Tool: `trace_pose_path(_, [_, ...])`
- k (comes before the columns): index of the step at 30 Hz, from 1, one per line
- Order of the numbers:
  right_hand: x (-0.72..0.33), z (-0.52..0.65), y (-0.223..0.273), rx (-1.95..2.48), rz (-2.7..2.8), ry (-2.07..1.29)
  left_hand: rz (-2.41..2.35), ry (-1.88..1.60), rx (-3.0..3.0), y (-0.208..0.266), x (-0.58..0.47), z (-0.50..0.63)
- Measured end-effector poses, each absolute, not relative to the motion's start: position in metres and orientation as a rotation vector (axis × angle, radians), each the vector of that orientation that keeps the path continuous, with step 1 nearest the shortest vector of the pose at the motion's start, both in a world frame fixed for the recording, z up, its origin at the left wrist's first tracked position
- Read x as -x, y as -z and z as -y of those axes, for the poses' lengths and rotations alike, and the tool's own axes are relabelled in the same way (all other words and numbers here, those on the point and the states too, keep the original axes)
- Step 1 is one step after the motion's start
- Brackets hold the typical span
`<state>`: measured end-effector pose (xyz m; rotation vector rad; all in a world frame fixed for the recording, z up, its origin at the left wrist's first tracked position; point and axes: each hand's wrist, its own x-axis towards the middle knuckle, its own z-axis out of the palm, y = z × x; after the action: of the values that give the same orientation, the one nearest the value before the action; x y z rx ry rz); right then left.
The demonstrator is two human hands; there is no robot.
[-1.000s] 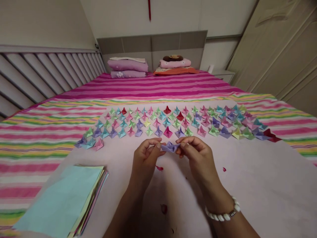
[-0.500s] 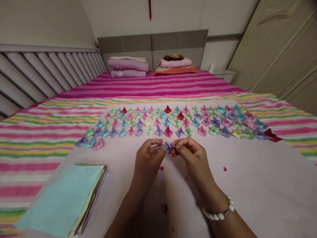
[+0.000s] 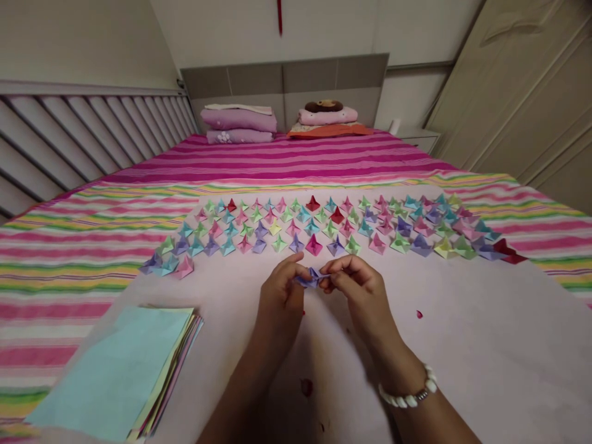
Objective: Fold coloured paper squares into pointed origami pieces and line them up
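Just in front of the rows of finished shapes, a small purple folded paper boat (image 3: 312, 279) is held between my two hands. My right hand (image 3: 361, 290) pinches its right tip between thumb and fingers. At its left end, my left hand (image 3: 283, 297) has curled fingers against the paper, with the index finger lifted and the thumb lower down. The left fingertips partly cover that end. Rows of similar paper boats (image 3: 314, 245) in pink, green, blue, purple, yellow and red stand beyond my hands.
A stack of coloured paper (image 3: 115, 364), light blue on top, lies at the left on a pale sheet (image 3: 485, 345). Red petal-like bits (image 3: 306, 387) are scattered on it. The sheet covers part of a striped bed (image 3: 55, 277). Folded bedding (image 3: 239, 120) sits by the headboard.
My left thumb has come down off the boat's near side, and the left index finger has risen. The boat has tilted slightly; my right hand keeps its pinch almost unmoved.
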<state>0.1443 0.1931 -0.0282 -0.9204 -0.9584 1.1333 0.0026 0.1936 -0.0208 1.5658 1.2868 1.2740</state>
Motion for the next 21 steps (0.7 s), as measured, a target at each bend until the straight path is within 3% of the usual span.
trace_pose_path(13, [-0.141, -0.195, 0.033, 1.180, 1.334, -0.714, -1.329, -1.291, -1.653, 0.035, -0.005, -0.200])
trace_pose_path(21, [-0.143, -0.197, 0.037, 1.206, 1.345, -0.676, -1.303, -1.292, -1.604, 0.040, -0.006, -0.202])
